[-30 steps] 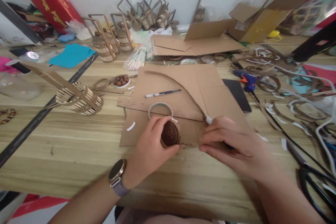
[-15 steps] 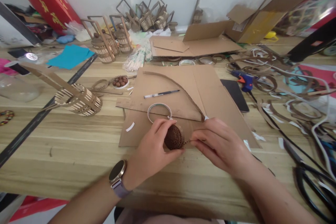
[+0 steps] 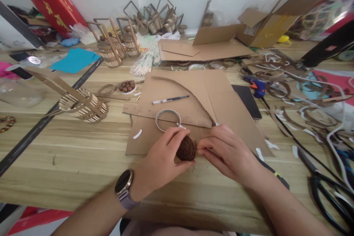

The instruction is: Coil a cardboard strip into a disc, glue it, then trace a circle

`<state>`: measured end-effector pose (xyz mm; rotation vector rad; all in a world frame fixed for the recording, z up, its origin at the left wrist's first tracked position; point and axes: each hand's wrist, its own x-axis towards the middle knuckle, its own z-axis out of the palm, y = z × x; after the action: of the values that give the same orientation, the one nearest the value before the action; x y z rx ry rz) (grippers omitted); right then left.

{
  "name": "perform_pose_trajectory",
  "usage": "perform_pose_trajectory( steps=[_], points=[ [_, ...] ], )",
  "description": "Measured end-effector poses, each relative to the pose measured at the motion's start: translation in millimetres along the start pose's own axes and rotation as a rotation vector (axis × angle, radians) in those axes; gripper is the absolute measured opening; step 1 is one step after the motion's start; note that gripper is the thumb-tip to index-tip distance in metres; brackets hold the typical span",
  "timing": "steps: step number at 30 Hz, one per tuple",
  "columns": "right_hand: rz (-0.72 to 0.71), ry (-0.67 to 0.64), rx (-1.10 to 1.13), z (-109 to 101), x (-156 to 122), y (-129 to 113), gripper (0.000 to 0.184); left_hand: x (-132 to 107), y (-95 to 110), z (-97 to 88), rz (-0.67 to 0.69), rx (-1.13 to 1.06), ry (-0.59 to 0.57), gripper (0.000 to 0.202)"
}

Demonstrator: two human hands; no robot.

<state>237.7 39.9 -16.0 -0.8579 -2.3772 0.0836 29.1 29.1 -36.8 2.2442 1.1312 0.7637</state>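
My left hand (image 3: 167, 151) is wrapped around a round brown coil of corrugated cardboard strip (image 3: 186, 149), thumb below and fingers above. Close against the coil's right side, my right hand (image 3: 224, 151) is closed in a pinch on the cardboard strip (image 3: 193, 96). From this hand the strip curves away to the upper left over a cardboard sheet (image 3: 235, 129). A white ring (image 3: 156, 118) lies just beyond my left hand, and a pen (image 3: 170, 99) rests farther up on the cardboard. The strip between my right fingertips is mostly hidden.
On the left stands a small handled basket (image 3: 91, 107), with a dish of brown balls (image 3: 127, 87) behind it. To the right are a blue glue gun (image 3: 257, 85), large black scissors (image 3: 318, 184), a cutter knife (image 3: 276, 177) and tangled strips (image 3: 279, 88). Several finished baskets (image 3: 109, 54) stand at the back.
My right hand has moved slightly left, up to the coil; the short stretch of strip that showed between them is now hidden. The coil has shifted slightly right and turned in my left hand.
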Motion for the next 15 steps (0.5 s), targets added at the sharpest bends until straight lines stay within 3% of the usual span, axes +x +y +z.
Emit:
perform_pose_trajectory(
  steps=[12, 15],
  points=[
    [0.068, -0.02, 0.148, 5.9, -5.5, 3.5, 0.015, -4.1, -2.4, 4.7, 0.177, 0.191, 0.052, 0.057],
    [0.113, -0.012, 0.178, 7.5, -5.5, 2.8, 0.016, -3.6, -1.5, 4.0, 0.164, 0.162, 0.053, 0.057]
  ],
)
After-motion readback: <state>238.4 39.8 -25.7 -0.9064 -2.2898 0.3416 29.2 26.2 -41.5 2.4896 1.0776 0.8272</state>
